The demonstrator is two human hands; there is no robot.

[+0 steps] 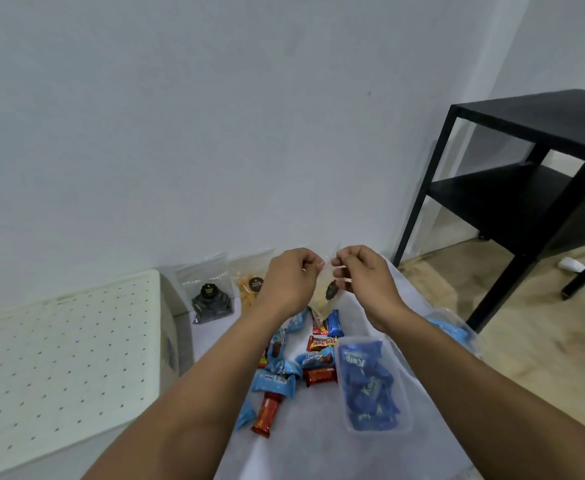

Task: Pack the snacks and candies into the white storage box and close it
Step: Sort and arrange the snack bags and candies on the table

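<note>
My left hand (293,277) and my right hand (363,277) both pinch the top edge of a clear snack bag (329,292) with a dark round label, held up over the table. Below it lies a scatter of blue and red wrapped candies (291,362) on the white cloth. A clear tub of blue candies (370,386) lies to the right of them. The white storage box (62,368) with its perforated lid shut stands at the left. Two more clear bags lean on the wall: one with dark snacks (211,299), one with yellow chips (249,289).
A black two-shelf side table (526,188) stands at the right on the wooden floor. A clear pack with blue contents (453,327) sits at the table's right edge. The white wall is close behind the table.
</note>
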